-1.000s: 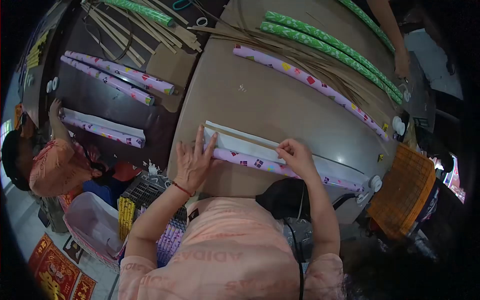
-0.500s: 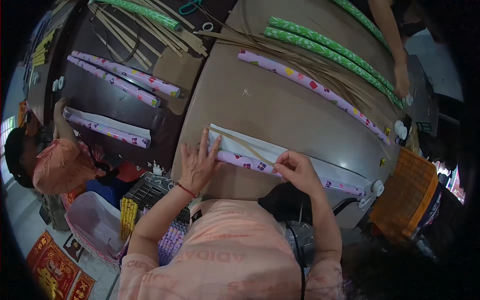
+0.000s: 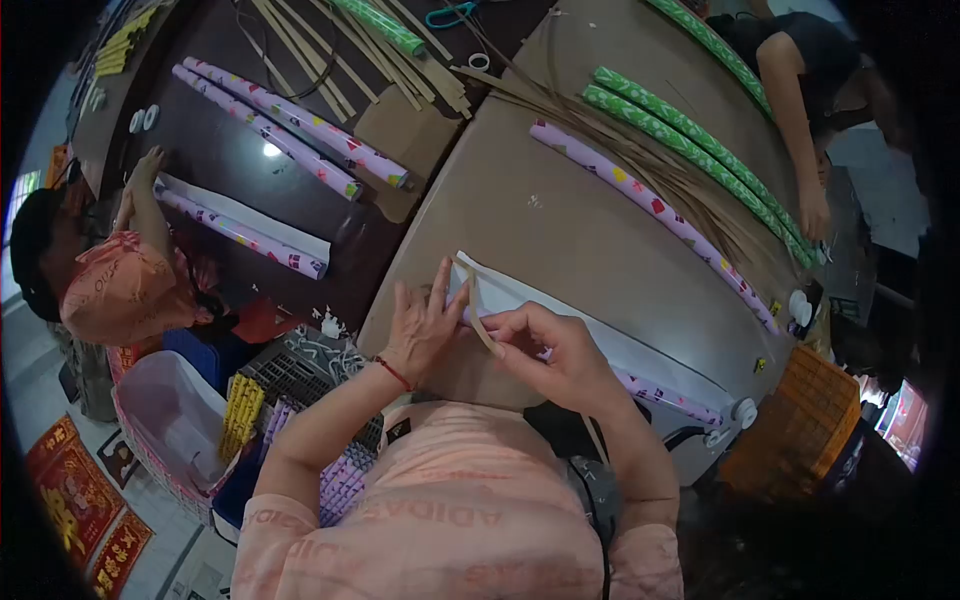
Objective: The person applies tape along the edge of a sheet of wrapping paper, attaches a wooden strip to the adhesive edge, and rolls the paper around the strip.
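Note:
My right hand [image 3: 555, 350] pinches the end of a narrow brown strip [image 3: 487, 335]. The strip bends across the left end of a sheet of patterned wrapping paper [image 3: 530, 288], whose white side faces up. My left hand [image 3: 428, 330] lies with fingers stretched out at that same end, fingertips pressing the paper near the strip. Along the sheet's near edge runs its lilac, printed, rolled part [image 3: 665, 398], partly hidden by my right hand. A white tape roll [image 3: 744, 410] is at the sheet's right end.
A lilac roll [image 3: 655, 205] and green rolls [image 3: 690, 150] lie beyond, beside loose brown strips [image 3: 690, 200]. Another person [image 3: 120, 280] works at the dark table on the left; a second person's arm [image 3: 805, 150] reaches in at right. An orange crate [image 3: 795, 425] stands at right.
My right hand has moved left with the strip's end, bending the strip sharply near my left hand. The paper's left end has folded up slightly. The whole view has shifted.

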The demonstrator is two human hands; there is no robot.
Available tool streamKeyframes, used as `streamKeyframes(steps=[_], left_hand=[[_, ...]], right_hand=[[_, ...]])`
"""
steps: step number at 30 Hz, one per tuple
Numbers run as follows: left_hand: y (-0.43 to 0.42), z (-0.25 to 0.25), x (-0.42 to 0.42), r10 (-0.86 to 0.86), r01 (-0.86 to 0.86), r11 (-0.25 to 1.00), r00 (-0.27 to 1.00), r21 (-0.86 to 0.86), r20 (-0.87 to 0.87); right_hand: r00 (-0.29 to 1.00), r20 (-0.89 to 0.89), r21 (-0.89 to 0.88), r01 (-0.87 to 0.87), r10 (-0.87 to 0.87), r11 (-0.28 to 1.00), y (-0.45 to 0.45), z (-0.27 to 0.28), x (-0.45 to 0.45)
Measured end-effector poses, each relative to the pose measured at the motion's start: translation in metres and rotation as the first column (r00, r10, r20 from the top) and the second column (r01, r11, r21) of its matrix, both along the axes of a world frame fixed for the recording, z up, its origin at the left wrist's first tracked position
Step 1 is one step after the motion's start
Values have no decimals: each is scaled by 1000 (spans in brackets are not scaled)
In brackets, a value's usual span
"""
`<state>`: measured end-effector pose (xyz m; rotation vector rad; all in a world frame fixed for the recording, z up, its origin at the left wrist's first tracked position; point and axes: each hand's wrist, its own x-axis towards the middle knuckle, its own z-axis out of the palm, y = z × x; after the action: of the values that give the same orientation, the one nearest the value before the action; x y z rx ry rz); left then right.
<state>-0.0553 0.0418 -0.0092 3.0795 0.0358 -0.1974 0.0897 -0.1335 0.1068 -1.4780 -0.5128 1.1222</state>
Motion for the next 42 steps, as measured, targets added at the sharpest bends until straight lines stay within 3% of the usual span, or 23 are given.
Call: streamKeyframes(steps=[3,5,10,11,13,17,20,22,27,28,30,38,40,42], left_hand=[[-2,-4,0,1,-1,998,1000,57,11],[-2,-2,1,29,-29,1000,999,7,-32],[-4,0,3,85,-90,994,993,-56,-84],[-4,-7,0,67,-68,997,997,-23,-24],[-4,-10,0,59,-59,998,998,9,37],[-2,-3,1,56,-55,998,998,-22,28],[0,0,0,33,-33,999,999,-9,32],[3,5,1,15,-15,1000,999,-6,37],[22,27,3,131,-107,946,990,-307,57],[27,22,3,122,-99,947,991,-306,58],[39,9,9,200,-109,914,960,-391,199],[63,-16,67,142,-8,880,958,-475,248],[68,-20,73,90,29,844,977,-535,194],[70,-17,70,24,115,884,957,-453,290]], right_hand=[[999,30,0,-23,23,1000,19,5,5],[998,48,-21,-43,44,999,30,10,12],[990,-143,-151,-44,22,988,57,20,29],[989,-143,-153,-55,33,987,60,17,30],[999,-10,-70,-35,34,997,62,7,31],[998,-19,19,68,-68,997,61,7,27],[1000,-16,-59,8,-9,998,44,11,33],[996,-82,-201,-1,-16,980,31,18,35],[991,-118,-268,29,-62,963,-9,3,28],[986,-147,-278,32,-75,960,-15,1,26],[984,-151,-295,46,-95,954,-26,-7,21],[990,-62,-299,99,-123,949,-45,-4,12],[999,53,-341,22,-4,940,-51,-4,13],[996,84,-364,31,0,931,-50,-4,10]])
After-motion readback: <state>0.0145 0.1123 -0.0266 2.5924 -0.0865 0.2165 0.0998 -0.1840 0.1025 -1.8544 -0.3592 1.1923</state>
